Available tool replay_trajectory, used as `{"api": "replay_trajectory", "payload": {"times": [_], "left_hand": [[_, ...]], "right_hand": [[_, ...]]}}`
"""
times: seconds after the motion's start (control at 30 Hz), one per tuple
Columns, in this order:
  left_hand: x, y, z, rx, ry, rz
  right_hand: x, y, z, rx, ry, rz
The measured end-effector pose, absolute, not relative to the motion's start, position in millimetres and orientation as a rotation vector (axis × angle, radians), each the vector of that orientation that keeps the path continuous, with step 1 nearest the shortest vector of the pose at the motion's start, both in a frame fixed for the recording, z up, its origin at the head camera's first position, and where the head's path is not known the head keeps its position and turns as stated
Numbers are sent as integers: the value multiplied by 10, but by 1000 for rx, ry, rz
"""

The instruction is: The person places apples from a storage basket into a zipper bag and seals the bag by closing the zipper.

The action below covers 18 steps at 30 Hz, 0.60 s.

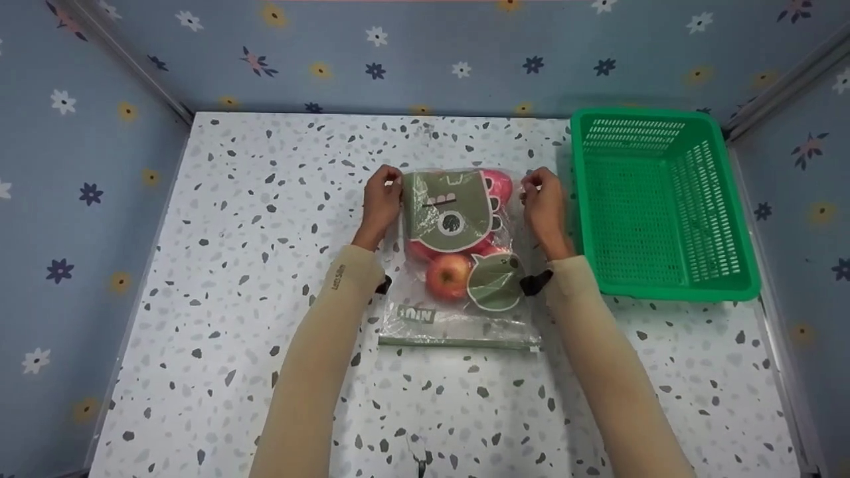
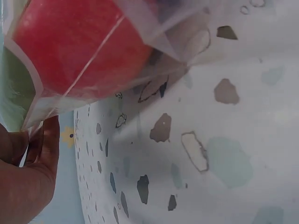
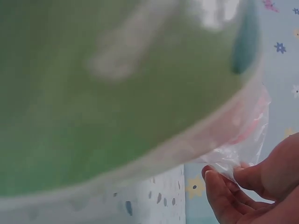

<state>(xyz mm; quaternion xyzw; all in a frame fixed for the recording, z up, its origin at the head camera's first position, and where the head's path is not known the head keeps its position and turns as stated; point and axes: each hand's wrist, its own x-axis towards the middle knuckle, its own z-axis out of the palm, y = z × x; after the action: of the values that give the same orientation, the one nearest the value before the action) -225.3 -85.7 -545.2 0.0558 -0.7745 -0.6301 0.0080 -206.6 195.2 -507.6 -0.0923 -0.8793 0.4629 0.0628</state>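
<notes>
Between the two hands is a clear plastic zip bag [image 1: 415, 332] with green cartoon prints, its slider strip toward the person. Red apples [image 1: 448, 277] show through the plastic. My left hand [image 1: 383, 202] pinches the bag's far left corner between thumb and fingers; in the left wrist view, the pinched plastic and a red apple [image 2: 84, 46] are close up. At the far right corner, my right hand [image 1: 546, 207] pinches the film, and the right wrist view shows thumb and fingertip gripping it. A green print [image 3: 117, 116] fills much of that view.
A green plastic basket [image 1: 631, 219] with slotted walls stands on the right of the speckled white table [image 1: 265, 199], close beside the right forearm. Blue flowered panels [image 1: 412, 60] enclose the table at the back and both sides.
</notes>
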Motion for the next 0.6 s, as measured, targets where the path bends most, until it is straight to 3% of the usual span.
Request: {"api": "replay_trajectory", "payload": {"times": [0.6], "left_hand": [[-2417, -729, -5460, 111, -2547, -1801]], "right_hand": [[-2313, 2012, -4979, -339, -2933, 1131]]}}
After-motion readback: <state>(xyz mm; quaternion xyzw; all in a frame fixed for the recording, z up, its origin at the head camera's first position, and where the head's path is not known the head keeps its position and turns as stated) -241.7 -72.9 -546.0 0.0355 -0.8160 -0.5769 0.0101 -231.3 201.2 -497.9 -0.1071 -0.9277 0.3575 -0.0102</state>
